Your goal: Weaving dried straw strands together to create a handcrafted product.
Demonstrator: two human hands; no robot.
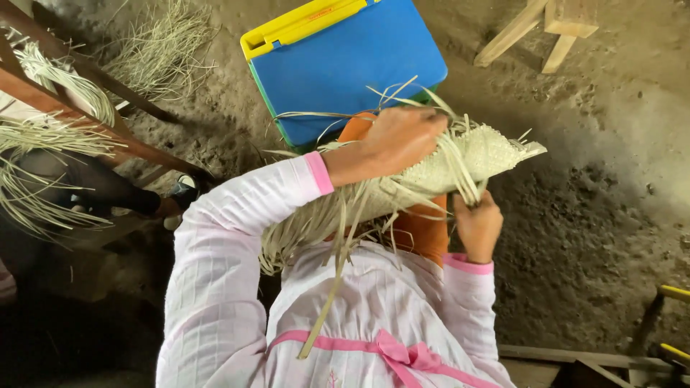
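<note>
While the left hand point(402, 136) lies palm-down over the woven straw piece point(460, 162), wrist bent and fingers curled around its top edge, the right hand point(478, 223) comes up from underneath with fingers pinched shut on 1 bunch of loose strands point(467, 179). It's held above the lap, in front of a blue and yellow case point(345, 65) on the dirt floor point(596, 215).

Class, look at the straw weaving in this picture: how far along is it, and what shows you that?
Done: the woven piece has a tight, finished pale section. In hand: the left hand presses on top of it while the right hand grips loose strips at its edge. Left: many unwoven strands hang free over the lap.
</note>
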